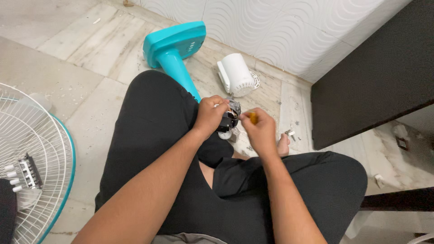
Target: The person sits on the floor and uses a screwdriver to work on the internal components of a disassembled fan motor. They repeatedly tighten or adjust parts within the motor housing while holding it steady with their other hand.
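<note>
I see my left hand (209,115) clenched around the small dark metal fan motor (229,118), held above my lap near the turquoise plastic fan stand (174,49). My right hand (261,131) has its fingers closed on an orange-handled screwdriver (253,118), tip at the motor. I judge the tip could slip and jab my left hand, since nothing braces the motor

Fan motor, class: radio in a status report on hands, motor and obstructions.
Left hand grips motor. Right hand holds yellow-handled tool against it. Nothing blocking; white housing lies beyond.
</note>
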